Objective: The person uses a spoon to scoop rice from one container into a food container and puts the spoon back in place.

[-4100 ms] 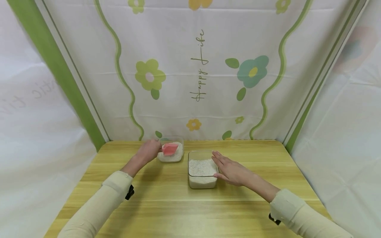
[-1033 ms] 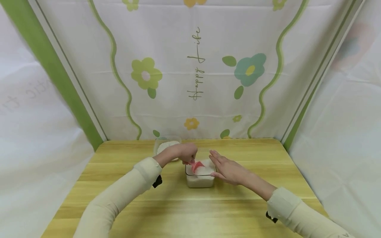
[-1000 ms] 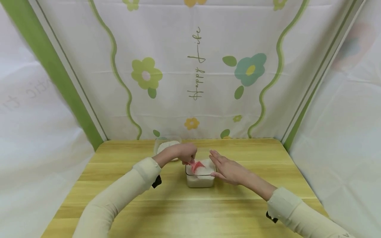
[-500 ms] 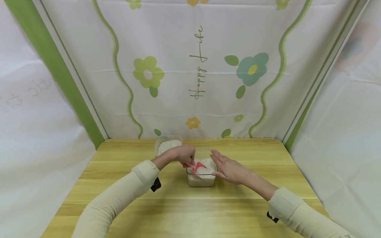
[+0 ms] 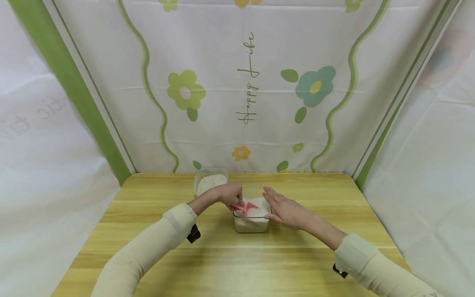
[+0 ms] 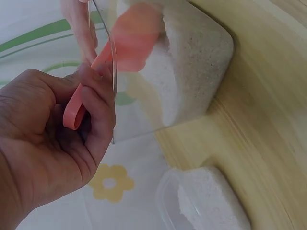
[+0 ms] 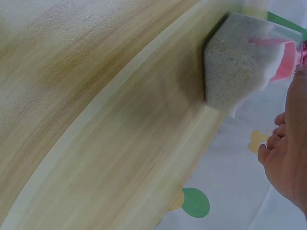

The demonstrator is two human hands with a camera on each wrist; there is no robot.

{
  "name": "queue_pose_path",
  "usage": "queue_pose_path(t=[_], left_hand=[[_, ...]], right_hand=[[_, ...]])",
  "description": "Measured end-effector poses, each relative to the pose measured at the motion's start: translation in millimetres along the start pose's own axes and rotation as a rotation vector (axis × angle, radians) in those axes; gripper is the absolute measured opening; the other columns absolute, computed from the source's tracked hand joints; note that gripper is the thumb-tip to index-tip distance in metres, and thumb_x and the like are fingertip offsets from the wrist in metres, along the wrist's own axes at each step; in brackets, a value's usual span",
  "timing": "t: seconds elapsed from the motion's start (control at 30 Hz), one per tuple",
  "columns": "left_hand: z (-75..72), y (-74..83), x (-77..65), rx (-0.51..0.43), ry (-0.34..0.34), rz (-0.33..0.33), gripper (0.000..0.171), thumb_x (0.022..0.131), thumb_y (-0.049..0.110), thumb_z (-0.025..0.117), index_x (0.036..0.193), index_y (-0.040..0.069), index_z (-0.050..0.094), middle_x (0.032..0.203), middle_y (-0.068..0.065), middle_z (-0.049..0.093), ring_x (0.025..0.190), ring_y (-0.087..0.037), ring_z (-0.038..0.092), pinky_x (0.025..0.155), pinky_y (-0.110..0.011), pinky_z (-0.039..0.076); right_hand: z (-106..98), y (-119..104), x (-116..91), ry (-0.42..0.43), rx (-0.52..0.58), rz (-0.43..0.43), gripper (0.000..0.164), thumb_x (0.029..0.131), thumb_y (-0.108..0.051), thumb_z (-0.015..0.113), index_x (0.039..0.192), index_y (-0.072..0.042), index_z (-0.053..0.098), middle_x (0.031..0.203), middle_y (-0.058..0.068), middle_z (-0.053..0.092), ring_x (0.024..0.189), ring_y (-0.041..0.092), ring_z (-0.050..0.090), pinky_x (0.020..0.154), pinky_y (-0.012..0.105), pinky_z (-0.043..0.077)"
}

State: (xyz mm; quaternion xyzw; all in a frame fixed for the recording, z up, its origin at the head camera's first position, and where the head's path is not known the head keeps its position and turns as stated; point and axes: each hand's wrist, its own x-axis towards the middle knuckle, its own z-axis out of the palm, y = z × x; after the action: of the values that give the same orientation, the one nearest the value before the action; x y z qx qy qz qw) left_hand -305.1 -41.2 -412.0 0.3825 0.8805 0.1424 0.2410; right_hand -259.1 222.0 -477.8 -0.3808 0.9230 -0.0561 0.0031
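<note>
In the head view a clear square container (image 5: 250, 226) of white powder stands mid-table. My left hand (image 5: 231, 194) grips a pink scoop (image 5: 250, 208) by its handle. The left wrist view shows the scoop's bowl (image 6: 136, 36) inside this container, against the powder, with my fingers curled round the looped handle at the rim. At the container's right side rests my right hand (image 5: 285, 209), fingers fairly straight and thumb near the front rim. The right wrist view catches this hand (image 7: 288, 148) beside the clear wall. What powder the scoop carries is hard to make out.
A smaller clear plastic tub (image 5: 197, 178) with white powder stands back left, partly behind my left forearm. The wooden table (image 5: 237, 268) ends at a white flowered curtain (image 5: 222, 103). Further curtains hang at both sides.
About four seconds ago the scoop was over the smaller tub; my left hand has since brought it right into the larger container. Lately the scoop has shifted only slightly. My right hand has stayed put.
</note>
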Motion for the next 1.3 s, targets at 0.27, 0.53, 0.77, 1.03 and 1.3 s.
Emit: queue_pose_path(t=[0.27,0.53,0.77,1.03,1.3], left_hand=[[1.5,-8.6,-15.5,-0.144,0.051,-0.011,0.040,0.101,0.013,0.058,0.066,0.002,0.075,0.054,0.000,0.065,0.047,-0.017,0.058,0.048,-0.017,0.044],[13.4,-16.8,-27.9,-0.340,0.096,-0.038,0.037,0.101,0.012,0.057,0.070,0.001,0.075,0.061,-0.004,0.067,0.050,-0.009,0.054,0.053,-0.021,0.046],[22.3,-23.4,-37.0,-0.466,0.141,-0.022,0.036,0.101,0.011,0.057,0.072,-0.004,0.072,0.059,0.001,0.063,0.051,-0.008,0.053,0.056,-0.021,0.048],[25.8,-33.1,-46.6,-0.553,0.181,-0.002,0.033,0.101,0.006,0.056,0.077,-0.009,0.072,0.070,-0.004,0.068,0.060,-0.009,0.065,0.063,-0.026,0.057],[23.1,-42.6,-57.8,-0.630,0.180,0.039,0.030,0.102,0.008,0.054,0.084,-0.003,0.075,0.068,0.000,0.067,0.059,-0.007,0.064,0.067,-0.028,0.059]], right_hand=[[1.0,0.5,-0.6,0.009,-0.008,-0.011,0.078,0.104,-0.056,0.035,0.156,0.001,0.024,0.166,0.019,0.014,0.153,0.033,0.021,0.115,0.047,0.036],[-1.2,-2.0,-1.1,0.004,0.006,-0.007,0.077,0.104,-0.053,0.039,0.155,0.002,0.026,0.166,0.019,0.015,0.153,0.033,0.020,0.115,0.047,0.036],[0.0,-1.4,-1.0,0.011,-0.010,-0.007,0.077,0.104,-0.055,0.037,0.156,0.001,0.025,0.166,0.019,0.016,0.153,0.032,0.021,0.115,0.046,0.036],[0.4,-1.1,-0.5,0.005,-0.012,-0.007,0.078,0.104,-0.056,0.036,0.156,0.001,0.025,0.166,0.019,0.015,0.153,0.032,0.020,0.115,0.046,0.036],[-0.3,-1.9,-1.5,0.020,-0.011,-0.015,0.077,0.104,-0.055,0.036,0.156,0.002,0.026,0.166,0.020,0.016,0.153,0.033,0.021,0.116,0.046,0.036]])
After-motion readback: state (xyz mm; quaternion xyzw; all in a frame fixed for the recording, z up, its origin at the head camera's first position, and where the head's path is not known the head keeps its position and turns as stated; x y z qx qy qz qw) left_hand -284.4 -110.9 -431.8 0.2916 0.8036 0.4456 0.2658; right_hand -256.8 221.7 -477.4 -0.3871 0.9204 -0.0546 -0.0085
